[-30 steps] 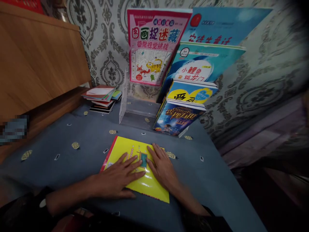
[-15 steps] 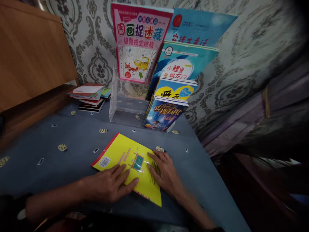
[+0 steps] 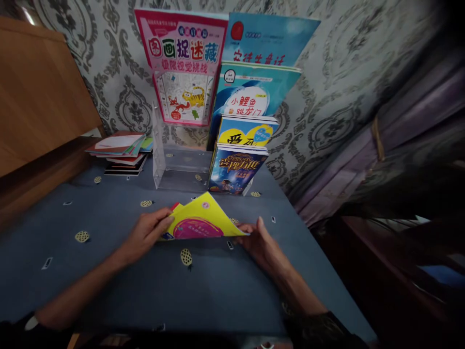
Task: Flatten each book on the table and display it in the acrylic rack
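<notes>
A thin yellow book (image 3: 218, 213) with a magenta oval on its cover is raised off the table, tilted and bent. My left hand (image 3: 150, 230) pinches its left side between thumb and fingers, near a strip of red edge. At the book's right corner is my right hand (image 3: 259, 247). Its fingertips touch that corner from behind, while the thumb points up, away from the cover. Part of the right fingers is hidden by the corner.
Beyond the book stands a clear acrylic rack (image 3: 174, 179). A pink picture book (image 3: 183, 68) fills its upper left; several books, including a dark blue one (image 3: 236, 169), are stepped at right. A book stack (image 3: 121, 152) lies left, near a wooden cabinet (image 3: 39, 97).
The yellow book, flat under both hands before, is lifted and turned so another cover shows. My left hand has moved up and left to its edge; the right thumb has come off it.
</notes>
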